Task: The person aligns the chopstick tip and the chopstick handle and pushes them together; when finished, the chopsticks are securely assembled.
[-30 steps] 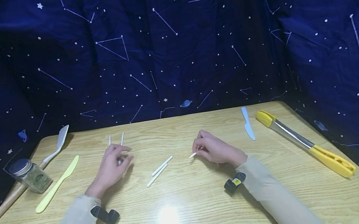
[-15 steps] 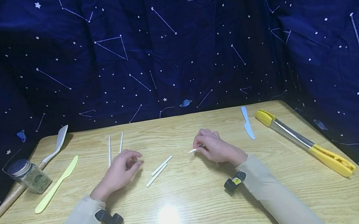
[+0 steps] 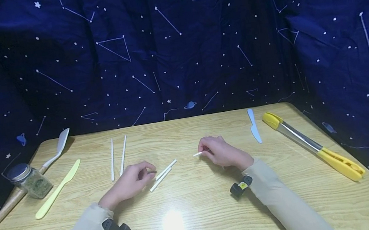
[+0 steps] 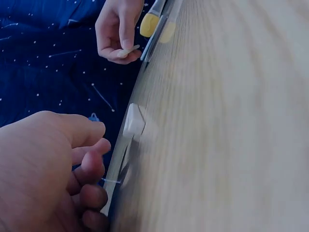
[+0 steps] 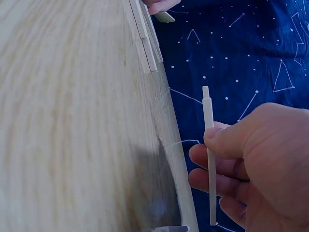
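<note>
My right hand (image 3: 221,152) pinches a thin white stick (image 5: 209,116) between thumb and fingers, just right of the table's middle. In the right wrist view its upper end has a narrower step; I cannot tell whether this is one stick or two together. My left hand (image 3: 134,182) hovers with loosely bent fingers, holding nothing, beside a pair of white sticks (image 3: 161,181) lying slantwise side by side. Its fingertips hide part of that pair's left end in the head view. Behind the left hand, two more white sticks (image 3: 112,159) lie almost parallel, one partly covered at its near end.
To the left lie a pale yellow knife (image 3: 58,190), a glass jar (image 3: 36,183) of dried herbs, and a wooden-handled spatula (image 3: 63,140). Far right are a light blue knife (image 3: 254,127) and yellow-ended tongs (image 3: 303,140). A starry blue cloth (image 3: 178,69) hangs behind the table.
My left hand has moved right and nearer, away from the two parallel sticks, which now show more fully, to the middle pair. My right hand has stayed almost still with its stick.
</note>
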